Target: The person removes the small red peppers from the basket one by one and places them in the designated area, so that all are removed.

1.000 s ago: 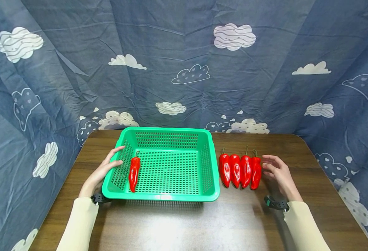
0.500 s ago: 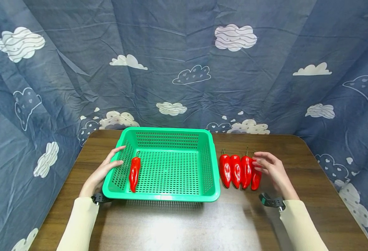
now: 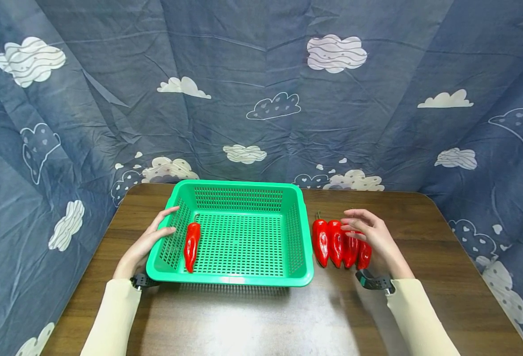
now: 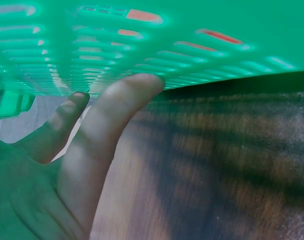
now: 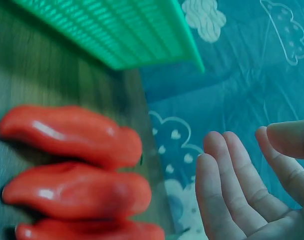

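Observation:
My left hand [image 3: 146, 242] lies against the left side of a green plastic basket [image 3: 232, 280]. Its fingers are fairly straight, and in the left wrist view the thumb [image 4: 104, 130] meets the slotted wall. Inside the basket, near that side, lies one red pepper [image 3: 192, 247] with a thin stem. My right hand [image 3: 372, 237] hovers over a row of several red peppers [image 3: 321, 242] right of the basket, covering the upper parts of the right-hand ones. In the right wrist view its fingers are apart and hold nothing; peppers [image 5: 72, 135] lie beside them.
Everything stands on a brown wooden table [image 3: 323, 316] that reflects light at the front. Behind it hangs a blue cloth [image 3: 225, 123] with white cloud prints. Black straps [image 3: 372, 282] circle both wrists.
My right hand has moved left from beside the row of red peppers to above its right-hand ones. The left hand, the basket and the pepper in it stay as they were.

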Demonstrator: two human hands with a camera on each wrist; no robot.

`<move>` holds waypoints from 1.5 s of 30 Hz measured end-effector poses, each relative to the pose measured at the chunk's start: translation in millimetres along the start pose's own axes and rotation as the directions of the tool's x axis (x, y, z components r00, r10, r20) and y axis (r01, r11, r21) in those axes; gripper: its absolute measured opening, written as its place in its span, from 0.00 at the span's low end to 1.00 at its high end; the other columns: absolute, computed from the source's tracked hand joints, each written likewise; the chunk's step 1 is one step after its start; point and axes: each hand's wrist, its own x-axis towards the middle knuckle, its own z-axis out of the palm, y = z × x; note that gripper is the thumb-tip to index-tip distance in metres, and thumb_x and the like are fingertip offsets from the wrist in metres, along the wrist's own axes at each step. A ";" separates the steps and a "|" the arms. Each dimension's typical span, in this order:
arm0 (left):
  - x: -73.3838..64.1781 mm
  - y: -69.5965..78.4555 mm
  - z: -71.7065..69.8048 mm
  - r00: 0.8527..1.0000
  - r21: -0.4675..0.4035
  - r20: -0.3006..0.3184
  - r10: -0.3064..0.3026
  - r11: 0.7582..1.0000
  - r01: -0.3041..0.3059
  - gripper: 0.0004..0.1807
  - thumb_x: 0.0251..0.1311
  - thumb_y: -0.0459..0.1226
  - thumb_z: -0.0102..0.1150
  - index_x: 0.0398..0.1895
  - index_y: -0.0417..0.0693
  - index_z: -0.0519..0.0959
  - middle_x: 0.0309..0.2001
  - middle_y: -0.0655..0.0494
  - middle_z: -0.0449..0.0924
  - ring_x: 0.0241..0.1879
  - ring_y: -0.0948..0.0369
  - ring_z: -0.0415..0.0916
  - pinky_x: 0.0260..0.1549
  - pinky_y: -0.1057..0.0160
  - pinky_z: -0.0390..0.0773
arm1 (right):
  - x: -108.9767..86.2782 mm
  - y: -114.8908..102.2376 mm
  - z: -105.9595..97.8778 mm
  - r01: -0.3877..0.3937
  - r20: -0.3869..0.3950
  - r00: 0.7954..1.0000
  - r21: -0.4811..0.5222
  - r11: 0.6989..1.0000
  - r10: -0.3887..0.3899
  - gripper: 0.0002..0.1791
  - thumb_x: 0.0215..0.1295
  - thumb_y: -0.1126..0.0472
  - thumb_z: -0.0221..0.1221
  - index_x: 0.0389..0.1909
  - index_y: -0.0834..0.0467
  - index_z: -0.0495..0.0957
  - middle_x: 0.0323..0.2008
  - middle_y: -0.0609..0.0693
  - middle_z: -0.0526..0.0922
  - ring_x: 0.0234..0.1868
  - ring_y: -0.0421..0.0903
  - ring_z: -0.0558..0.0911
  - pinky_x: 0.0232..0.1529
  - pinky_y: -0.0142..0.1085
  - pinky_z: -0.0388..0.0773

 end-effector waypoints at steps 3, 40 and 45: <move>0.4 -0.3 -0.2 1.000 0.009 -0.004 -0.003 1.000 0.003 0.32 0.70 0.38 0.45 0.74 0.63 0.50 0.70 0.45 0.40 0.53 0.42 0.67 0.42 0.44 0.76 | 2.3 -9.9 9.3 -0.021 0.021 1.000 -0.010 1.000 0.021 0.12 0.72 0.65 0.51 0.53 0.62 0.71 0.41 0.46 0.82 0.42 0.44 0.83 0.43 0.35 0.79; 2.6 -0.7 -0.6 1.000 0.034 -0.011 0.010 0.999 -0.010 0.31 0.70 0.37 0.45 0.73 0.62 0.51 0.71 0.48 0.36 0.54 0.42 0.64 0.43 0.49 0.75 | 40.0 -50.6 104.1 -0.056 0.260 0.964 -0.004 0.998 0.055 0.18 0.71 0.65 0.49 0.57 0.71 0.67 0.44 0.61 0.81 0.43 0.51 0.83 0.50 0.51 0.75; 2.1 -0.4 0.1 1.000 0.025 -0.009 0.007 1.000 -0.007 0.31 0.70 0.37 0.45 0.73 0.63 0.51 0.71 0.47 0.37 0.54 0.43 0.64 0.43 0.49 0.75 | 44.1 -52.6 117.6 -0.062 0.287 0.956 -0.006 0.998 0.061 0.17 0.71 0.65 0.49 0.56 0.70 0.69 0.43 0.58 0.82 0.47 0.62 0.80 0.47 0.47 0.77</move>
